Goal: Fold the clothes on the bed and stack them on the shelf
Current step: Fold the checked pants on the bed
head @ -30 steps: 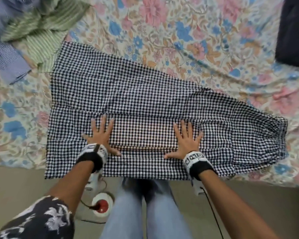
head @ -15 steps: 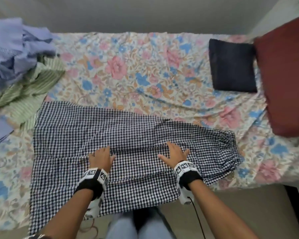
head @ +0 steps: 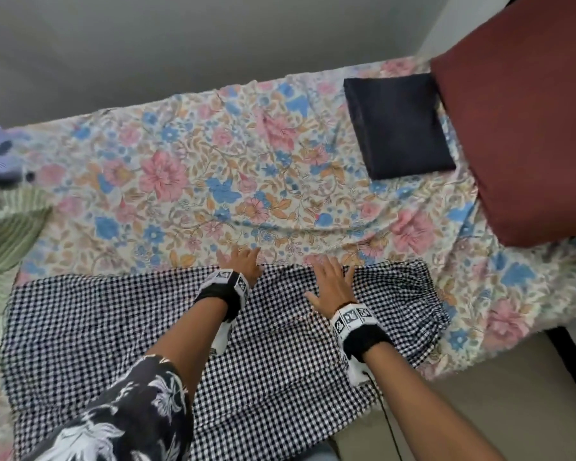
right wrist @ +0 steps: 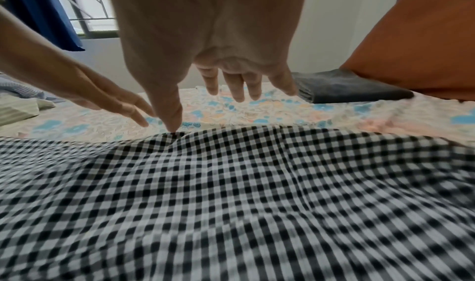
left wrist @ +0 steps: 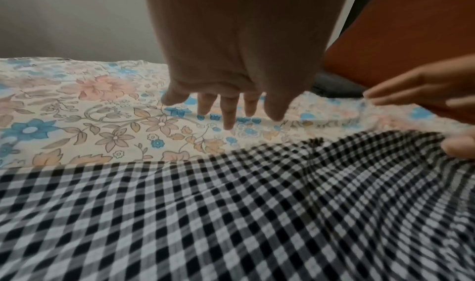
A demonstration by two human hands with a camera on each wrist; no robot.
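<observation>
Black-and-white checked garment, pink-and-blue floral sheet, dark navy folded cloth, maroon pillow

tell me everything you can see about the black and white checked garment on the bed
The checked garment is a thin woven-looking cloth in small black-and-white gingham, spread flat across the near side of the floral bedsheet, its near edge hanging over the bedside. Its right end is gathered into a ruffled band; the left end is wider. It is lightly wrinkled near the far edge, where the left hand and the right hand lie, fingers straight.

Striped clothes pile cut off by left edge.
</observation>
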